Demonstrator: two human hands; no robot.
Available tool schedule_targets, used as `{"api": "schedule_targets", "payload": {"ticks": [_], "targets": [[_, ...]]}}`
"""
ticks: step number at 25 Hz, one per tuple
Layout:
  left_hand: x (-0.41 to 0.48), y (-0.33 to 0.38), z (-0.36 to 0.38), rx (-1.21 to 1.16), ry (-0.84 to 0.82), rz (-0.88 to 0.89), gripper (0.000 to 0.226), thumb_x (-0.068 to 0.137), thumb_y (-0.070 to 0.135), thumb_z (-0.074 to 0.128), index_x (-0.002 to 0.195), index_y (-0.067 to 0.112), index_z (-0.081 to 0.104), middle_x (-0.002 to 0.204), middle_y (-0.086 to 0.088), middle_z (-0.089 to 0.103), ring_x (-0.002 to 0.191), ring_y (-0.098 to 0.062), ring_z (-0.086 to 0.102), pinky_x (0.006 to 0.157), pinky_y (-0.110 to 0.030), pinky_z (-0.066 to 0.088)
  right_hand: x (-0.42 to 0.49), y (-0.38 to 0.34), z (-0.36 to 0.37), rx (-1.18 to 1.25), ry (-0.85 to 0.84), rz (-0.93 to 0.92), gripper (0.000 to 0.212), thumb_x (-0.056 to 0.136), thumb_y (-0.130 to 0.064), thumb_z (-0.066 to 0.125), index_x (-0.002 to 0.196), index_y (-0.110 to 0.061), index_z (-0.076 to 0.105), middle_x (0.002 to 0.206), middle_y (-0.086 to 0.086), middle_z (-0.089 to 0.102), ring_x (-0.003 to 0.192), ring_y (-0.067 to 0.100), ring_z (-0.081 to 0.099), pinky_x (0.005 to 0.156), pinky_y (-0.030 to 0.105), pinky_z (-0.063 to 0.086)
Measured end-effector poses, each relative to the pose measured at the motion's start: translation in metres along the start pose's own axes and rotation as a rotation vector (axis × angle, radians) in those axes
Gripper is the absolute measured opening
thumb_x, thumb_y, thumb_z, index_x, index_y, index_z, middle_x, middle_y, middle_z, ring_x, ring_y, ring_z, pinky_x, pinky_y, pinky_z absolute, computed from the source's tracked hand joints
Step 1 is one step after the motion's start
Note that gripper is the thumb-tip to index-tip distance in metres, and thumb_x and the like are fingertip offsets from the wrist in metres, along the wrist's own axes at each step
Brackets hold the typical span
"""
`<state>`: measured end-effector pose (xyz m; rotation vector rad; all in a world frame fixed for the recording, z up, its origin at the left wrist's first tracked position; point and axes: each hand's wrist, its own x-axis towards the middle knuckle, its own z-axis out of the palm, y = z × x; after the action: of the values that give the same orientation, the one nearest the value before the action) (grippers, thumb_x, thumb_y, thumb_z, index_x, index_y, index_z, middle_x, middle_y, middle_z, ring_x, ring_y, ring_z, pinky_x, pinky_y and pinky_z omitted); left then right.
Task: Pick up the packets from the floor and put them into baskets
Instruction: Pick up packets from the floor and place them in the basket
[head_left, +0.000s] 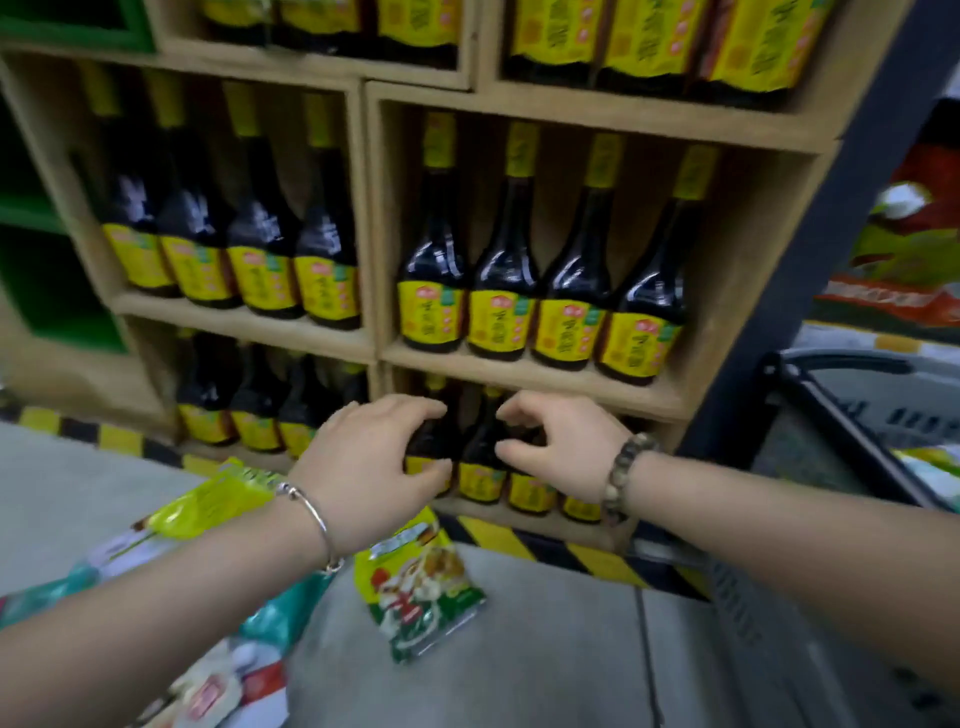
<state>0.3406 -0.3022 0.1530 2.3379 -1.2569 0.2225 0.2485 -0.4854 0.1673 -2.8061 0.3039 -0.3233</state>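
Grey shop floor (519, 649) runs up to a wall of wooden shelving (519, 371), and on it, close to the bottom shelf, lies a green and yellow packet (421, 587) printed with food, flat and tilted, apart from both hands. More packets (208, 691) lie in a loose heap to its left, partly hidden beneath the left forearm: a yellow-green one (208, 506) at the top, and teal, white and red ones nearer the camera. Above the single packet the left hand (374, 462) hangs in the air with its fingers half curled and the thumb spread away from them, gripping nothing; a thin silver bangle (311, 519) circles its wrist. Just beside it the right hand (556, 441) mirrors that pose, fingers bent, thumb apart, also holding nothing, with a bead bracelet (623, 473) on the wrist. Whether either hand touches the bottles behind it cannot be told. To the right stands a dark basket (852, 431), a little green and yellow showing inside it at the frame's edge. Yellow and black striped tape (519, 540) edges the foot of the shelving, whose compartments hold rows of upright dark bottles (436, 291) with yellow labels.
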Motion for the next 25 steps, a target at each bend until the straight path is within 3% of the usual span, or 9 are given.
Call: {"api": "schedule_targets", "payload": {"ticks": [4,7,12,16,20,22,25], "targets": [[-0.065,-0.061,0.007,0.006,-0.019,-0.160,0.062,0.072,0.053,0.041,0.128,0.028,0.050,0.128,0.008,0.055,0.119,-0.015,0.051,0.101,-0.031,0.035,0.010,-0.049,0.083,-0.035,-0.123,-0.092,0.041,0.082,-0.044,0.057,0.119,-0.025,0.057,0.123,-0.002,0.060,0.114,0.019,0.055,0.095,0.031,0.041],[-0.112,-0.104,0.018,-0.027,-0.052,-0.323,0.064,0.071,0.051,0.041,0.128,0.026,0.051,0.130,0.005,0.055,0.120,-0.018,0.051,0.099,-0.029,0.037,0.011,-0.068,0.139,-0.038,-0.229,-0.064,0.044,0.083,-0.044,0.055,0.123,-0.027,0.054,0.125,-0.003,0.058,0.115,0.018,0.053,0.094,0.029,0.040],[-0.193,-0.167,0.047,-0.171,0.004,-0.661,0.047,0.081,0.033,0.065,0.126,0.022,0.056,0.128,0.000,0.057,0.112,-0.020,0.056,0.091,-0.027,0.039,0.002,-0.096,0.234,0.052,-0.388,0.093,0.041,0.079,-0.044,0.060,0.117,-0.028,0.056,0.120,-0.005,0.062,0.109,0.018,0.057,0.088,0.027,0.044],[-0.239,-0.200,0.072,-0.241,0.033,-0.905,0.048,0.081,0.029,0.067,0.127,0.025,0.054,0.132,0.000,0.054,0.118,-0.019,0.052,0.091,-0.027,0.039,0.003,-0.134,0.303,0.267,-0.512,0.258,0.043,0.076,-0.038,0.067,0.114,-0.020,0.057,0.111,0.005,0.064,0.102,0.024,0.059,0.084,0.029,0.047],[-0.262,-0.222,0.092,-0.404,0.132,-1.080,0.042,0.082,0.018,0.066,0.123,0.021,0.056,0.128,-0.003,0.056,0.112,-0.018,0.053,0.093,-0.029,0.042,0.019,-0.176,0.356,0.417,-0.566,0.403,0.052,0.078,-0.031,0.069,0.123,-0.015,0.049,0.119,0.008,0.060,0.108,0.024,0.057,0.087,0.027,0.044],[-0.267,-0.232,0.097,-0.456,0.196,-1.151,0.043,0.082,0.014,0.066,0.123,0.018,0.056,0.128,-0.004,0.056,0.098,-0.013,0.054,0.089,-0.026,0.043,0.029,-0.189,0.372,0.413,-0.562,0.475,0.064,0.073,-0.039,0.072,0.125,-0.015,0.045,0.125,0.008,0.056,0.112,0.026,0.054,0.091,0.030,0.043],[-0.271,-0.240,0.102,-0.551,0.241,-1.272,0.047,0.082,0.012,0.065,0.127,0.015,0.053,0.131,-0.004,0.055,0.090,-0.008,0.050,0.085,-0.021,0.037,0.042,-0.200,0.387,0.107,-0.591,0.450,0.090,0.061,-0.066,0.067,0.133,-0.021,0.038,0.137,0.003,0.044,0.124,0.029,0.042,0.101,0.043,0.035]]}}
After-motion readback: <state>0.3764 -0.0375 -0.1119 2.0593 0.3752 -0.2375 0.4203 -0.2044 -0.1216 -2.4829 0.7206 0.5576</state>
